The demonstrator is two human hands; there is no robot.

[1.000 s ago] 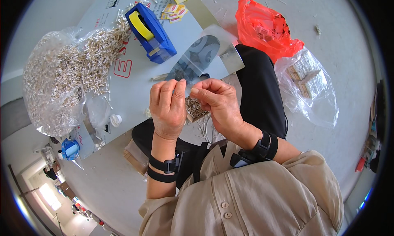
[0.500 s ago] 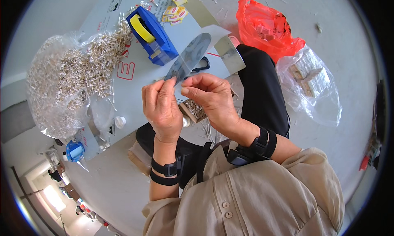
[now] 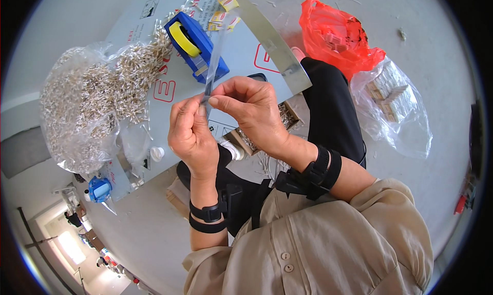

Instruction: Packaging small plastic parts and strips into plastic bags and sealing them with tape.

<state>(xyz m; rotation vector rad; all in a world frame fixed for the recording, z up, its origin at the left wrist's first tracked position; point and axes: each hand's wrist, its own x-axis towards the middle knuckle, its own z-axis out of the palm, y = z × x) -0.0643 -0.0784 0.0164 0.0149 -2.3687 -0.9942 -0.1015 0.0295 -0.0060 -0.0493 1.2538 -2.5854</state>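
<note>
Over the table's near edge, my left hand [image 3: 194, 133] and my right hand [image 3: 252, 112] pinch the lower end of a clear plastic bag [image 3: 213, 61] between thumbs and fingers, fingertips almost touching. The bag stands up away from me, thin and nearly edge-on. Just behind it is a blue tape dispenser [image 3: 214, 64] with a yellow-cored roll. Small yellow labels [image 3: 228, 2] lie beyond. A dark looped handle [image 3: 258, 77] shows partly behind my right hand. To the left, cotton swabs [image 3: 136, 64] spill from a large clear sack [image 3: 77, 105].
Below the table edge sits a cardboard box [image 3: 291, 115] of swabs. On the floor at right lie a red plastic bag [image 3: 328, 38] and a clear bag [image 3: 398, 97] of packed bundles. A white cap [image 3: 157, 154] and a blue item [image 3: 99, 189] rest at the table's left end.
The bag has turned from showing its broad face to nearly edge-on. Both hands have shifted slightly left, still pinching it. The view has shifted a little.
</note>
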